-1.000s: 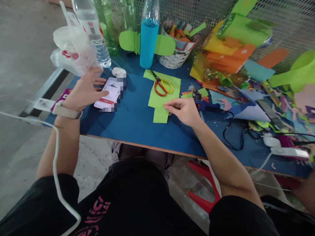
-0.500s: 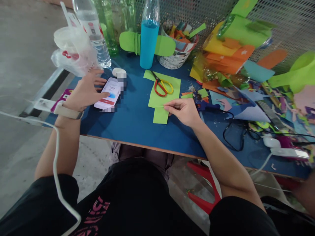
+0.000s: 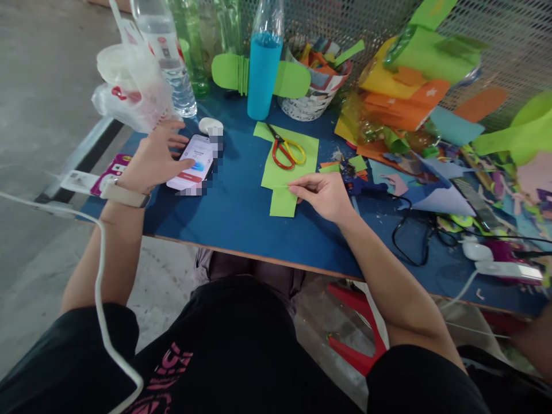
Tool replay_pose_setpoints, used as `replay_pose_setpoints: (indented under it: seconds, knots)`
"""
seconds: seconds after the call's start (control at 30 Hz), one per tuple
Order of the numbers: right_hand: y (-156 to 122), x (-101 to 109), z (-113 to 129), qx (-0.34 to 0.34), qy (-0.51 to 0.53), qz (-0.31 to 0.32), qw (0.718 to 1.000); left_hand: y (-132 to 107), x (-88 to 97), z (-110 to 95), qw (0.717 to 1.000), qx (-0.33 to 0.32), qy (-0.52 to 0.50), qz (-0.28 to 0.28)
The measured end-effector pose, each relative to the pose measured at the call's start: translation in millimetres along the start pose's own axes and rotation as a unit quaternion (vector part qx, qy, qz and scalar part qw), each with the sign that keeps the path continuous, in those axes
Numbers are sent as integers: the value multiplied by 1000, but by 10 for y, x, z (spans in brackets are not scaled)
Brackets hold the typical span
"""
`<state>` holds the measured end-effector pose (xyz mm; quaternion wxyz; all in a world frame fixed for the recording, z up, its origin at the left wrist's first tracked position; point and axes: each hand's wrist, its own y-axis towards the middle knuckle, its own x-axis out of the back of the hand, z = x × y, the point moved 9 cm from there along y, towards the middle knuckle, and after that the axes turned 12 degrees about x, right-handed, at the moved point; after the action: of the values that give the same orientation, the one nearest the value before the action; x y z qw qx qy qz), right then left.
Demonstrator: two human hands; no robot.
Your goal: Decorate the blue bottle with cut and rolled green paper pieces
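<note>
My left hand [image 3: 155, 158] lies spread over a white phone [image 3: 194, 163] on the blue table [image 3: 233, 213], its thumb touching the lit screen. My right hand [image 3: 321, 194] rests on the table with thumb and forefinger pinched on the edge of a green paper sheet [image 3: 287, 169]. A smaller green piece [image 3: 282, 202] lies under that sheet's near edge. Red and yellow scissors [image 3: 284, 150] lie on the green sheet, just beyond my right hand.
A blue bottle [image 3: 261, 69] with green paper wings, a water bottle [image 3: 170, 57], a plastic bag [image 3: 129, 86] and a basket of paper scraps [image 3: 317, 80] stand at the back. Coloured paper heaps [image 3: 405, 92] and black cables [image 3: 414, 230] cover the right side.
The phone screen changed to a blue button under my left thumb. Both hands stay almost where they were.
</note>
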<state>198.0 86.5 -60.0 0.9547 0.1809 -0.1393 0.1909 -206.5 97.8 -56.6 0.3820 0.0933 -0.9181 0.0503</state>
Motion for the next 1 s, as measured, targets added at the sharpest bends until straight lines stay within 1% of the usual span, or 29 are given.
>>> replay_pose_setpoints:
  seconds: [0.07,0.17,0.27,0.37,0.47,0.73,1.0]
  knots:
    - [-3,-1,-13,-1,3,1,1000,4,5,-43,999,9,30,-24]
    - [-5,1,-23,0,6,0,1000,-9,-3,-106,999,15,39,-30]
    - [-2,5,-6,5,4,-3,1000,-42,28,-111,999,23,5,-22]
    - [3,11,16,7,6,-9,1000,-74,43,-75,998,37,-50,15]
    - [3,12,22,4,5,-10,1000,-95,32,-62,995,44,-75,48]
    - [2,13,5,14,11,-8,1000,-85,28,-69,996,28,-71,39]
    - [1,6,-4,7,7,-7,1000,-72,27,-54,997,27,-60,41]
